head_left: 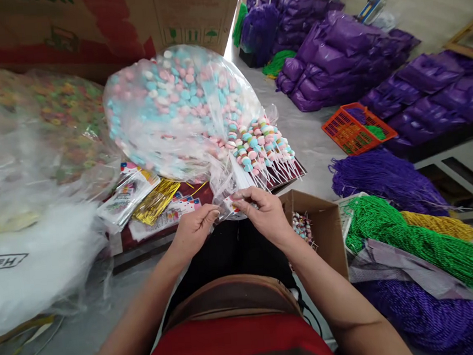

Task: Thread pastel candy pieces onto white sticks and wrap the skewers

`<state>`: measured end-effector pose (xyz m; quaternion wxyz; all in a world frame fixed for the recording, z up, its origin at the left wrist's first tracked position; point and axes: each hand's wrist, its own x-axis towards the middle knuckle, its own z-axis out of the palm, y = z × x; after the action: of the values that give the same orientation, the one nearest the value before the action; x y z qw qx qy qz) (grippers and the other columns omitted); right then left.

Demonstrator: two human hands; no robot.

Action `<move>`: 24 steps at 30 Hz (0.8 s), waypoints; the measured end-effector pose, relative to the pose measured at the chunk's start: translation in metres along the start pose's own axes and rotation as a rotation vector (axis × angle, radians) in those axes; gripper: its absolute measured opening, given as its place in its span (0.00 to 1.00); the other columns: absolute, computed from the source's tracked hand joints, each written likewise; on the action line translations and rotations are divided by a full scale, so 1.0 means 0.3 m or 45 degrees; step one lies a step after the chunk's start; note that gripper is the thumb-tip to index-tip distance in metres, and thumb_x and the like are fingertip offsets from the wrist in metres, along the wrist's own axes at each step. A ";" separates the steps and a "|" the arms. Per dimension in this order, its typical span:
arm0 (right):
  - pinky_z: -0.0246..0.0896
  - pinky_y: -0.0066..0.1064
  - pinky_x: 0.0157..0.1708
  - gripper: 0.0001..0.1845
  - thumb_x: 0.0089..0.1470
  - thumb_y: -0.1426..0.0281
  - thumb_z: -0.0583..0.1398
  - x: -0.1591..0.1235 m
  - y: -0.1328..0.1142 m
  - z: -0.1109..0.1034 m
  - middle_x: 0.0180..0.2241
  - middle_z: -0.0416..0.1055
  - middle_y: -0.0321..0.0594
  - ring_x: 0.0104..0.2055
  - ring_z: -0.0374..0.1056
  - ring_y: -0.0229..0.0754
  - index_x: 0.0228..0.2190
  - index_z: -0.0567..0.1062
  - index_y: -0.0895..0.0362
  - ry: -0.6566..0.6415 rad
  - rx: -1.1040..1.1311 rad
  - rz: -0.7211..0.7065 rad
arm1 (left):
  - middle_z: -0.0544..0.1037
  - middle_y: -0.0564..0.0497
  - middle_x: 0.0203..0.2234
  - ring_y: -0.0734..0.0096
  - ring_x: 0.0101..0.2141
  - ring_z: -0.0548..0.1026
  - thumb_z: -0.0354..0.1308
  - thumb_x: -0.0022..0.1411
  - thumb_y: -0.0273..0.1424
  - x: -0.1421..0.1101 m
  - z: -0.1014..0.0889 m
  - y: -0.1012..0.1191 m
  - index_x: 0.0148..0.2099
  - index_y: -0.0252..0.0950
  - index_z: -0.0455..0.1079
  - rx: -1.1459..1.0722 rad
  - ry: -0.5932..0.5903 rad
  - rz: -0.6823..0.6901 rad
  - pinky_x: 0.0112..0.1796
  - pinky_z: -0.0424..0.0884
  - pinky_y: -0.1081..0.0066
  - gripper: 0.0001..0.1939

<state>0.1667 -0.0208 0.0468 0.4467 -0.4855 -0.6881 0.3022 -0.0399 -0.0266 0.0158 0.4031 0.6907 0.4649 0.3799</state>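
Between my hands is a small clear printed plastic bag [227, 205] with a red and white pattern. My left hand [197, 225] pinches its left side between thumb and finger. The fingers of my right hand [264, 211] are closed on its right side. Just beyond lies a pile of candy skewers [258, 145] in pink, blue and white, their white sticks pointing toward me. Behind them rests a big clear sack of pink and blue candies [172, 106]. Gold twist ties [156, 201] and a stack of flat printed bags [128, 195] lie left of my hands.
An open cardboard box [319, 231] with finished skewers stands right of my legs. A sack of colourful ring-shaped candies [70, 126] is at left. Purple packages [345, 52], an orange basket [354, 128] and green cord bundles [424, 244] occupy the right.
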 end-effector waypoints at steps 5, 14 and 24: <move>0.74 0.36 0.43 0.08 0.66 0.67 0.62 -0.025 -0.011 0.007 0.36 0.84 0.40 0.38 0.78 0.43 0.41 0.84 0.50 -0.100 -0.112 -0.261 | 0.84 0.50 0.29 0.71 0.29 0.78 0.48 0.74 0.52 0.005 -0.003 -0.021 0.41 0.37 0.80 0.128 0.047 0.048 0.34 0.72 0.74 0.28; 0.69 0.44 0.49 0.18 0.66 0.70 0.57 0.275 0.084 -0.166 0.50 0.81 0.57 0.52 0.76 0.56 0.49 0.84 0.59 0.094 -1.139 0.240 | 0.80 0.52 0.25 0.72 0.27 0.74 0.48 0.69 0.61 0.010 -0.040 -0.036 0.39 0.36 0.80 0.005 0.175 -0.028 0.33 0.71 0.73 0.34; 0.65 0.41 0.43 0.20 0.66 0.75 0.52 0.370 0.162 -0.162 0.47 0.81 0.68 0.48 0.77 0.59 0.48 0.81 0.68 -0.161 -1.529 0.434 | 0.68 0.55 0.19 0.74 0.22 0.64 0.52 0.67 0.62 -0.016 -0.045 -0.066 0.42 0.37 0.79 -0.320 0.165 -0.234 0.25 0.60 0.74 0.32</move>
<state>0.2160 0.0993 0.0615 -0.0002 -0.7359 -0.6758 -0.0420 -0.0600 -0.0237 0.0024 0.4883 0.5635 0.5000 0.4404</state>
